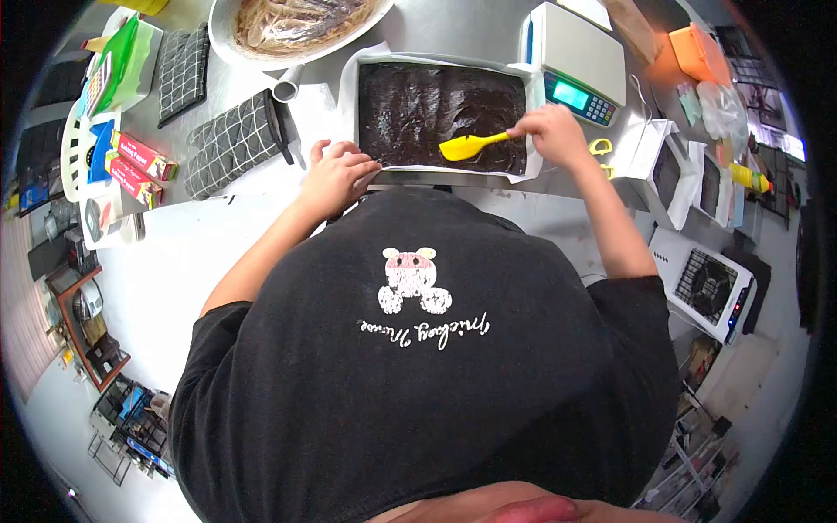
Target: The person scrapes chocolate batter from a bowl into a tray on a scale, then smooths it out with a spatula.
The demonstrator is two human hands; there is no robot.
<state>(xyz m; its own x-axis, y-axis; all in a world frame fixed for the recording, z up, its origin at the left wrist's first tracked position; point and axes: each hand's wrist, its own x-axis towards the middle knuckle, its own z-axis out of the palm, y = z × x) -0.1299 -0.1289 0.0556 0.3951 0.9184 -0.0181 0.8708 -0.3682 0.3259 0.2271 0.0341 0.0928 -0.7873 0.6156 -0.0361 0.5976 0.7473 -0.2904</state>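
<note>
A rectangular pan lined with white paper [348,100] lies at the table's front edge, holding dark brown batter [405,109] with a ridged, glossy surface. My right hand [551,133] is closed on the handle of a yellow spatula [466,146] at the pan's right side. The spatula's flat blade rests on the batter, right of the pan's middle. At the pan's front left corner is my left hand [338,179], its fingers bent over the paper-lined rim and partly hiding it.
A bowl smeared with batter [292,26] stands behind left. Checkered mitts [231,146] and baking paper boxes [139,166] lie left. Right of the pan are a lit digital scale [577,65], yellow scissors [600,148] and another paper-lined pan [667,174].
</note>
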